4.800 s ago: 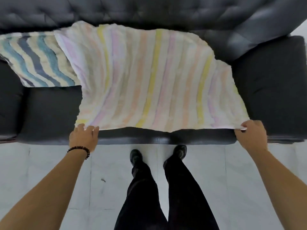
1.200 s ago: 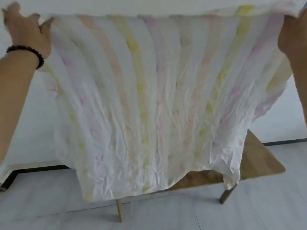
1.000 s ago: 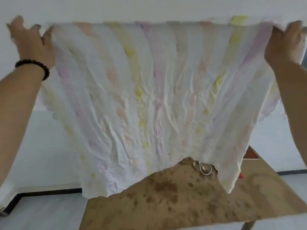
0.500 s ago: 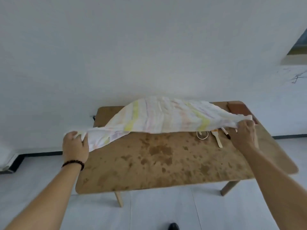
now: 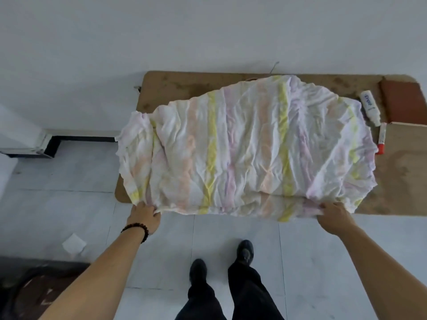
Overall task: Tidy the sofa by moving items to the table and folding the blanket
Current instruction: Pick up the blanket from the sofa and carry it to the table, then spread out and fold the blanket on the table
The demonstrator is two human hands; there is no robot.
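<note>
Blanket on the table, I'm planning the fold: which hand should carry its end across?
Probably the left hand: its blanket end overhangs the table, while the right hand holds the end beside a bottle and tube.

Blanket (image 5: 249, 148) spread on tabletop (image 5: 175, 86), both hands at its near edge.
Blanket covers most of the tabletop; its left end overhangs the left edge, its near hem hangs over the front edge. Left hand (image 5: 144, 217) grips the near-left corner, right hand (image 5: 335, 218) the hem toward the near-right. Bottle (image 5: 370, 107) lies just right of the blanket's far-right side, tube (image 5: 381, 138) just in front of the bottle, book (image 5: 404, 102) right of the bottle at the far-right corner. Paper scrap (image 5: 74, 244) on floor (image 5: 69, 181), left of the left arm. Tabletop's far edge is at the wall (image 5: 208, 31).
</note>
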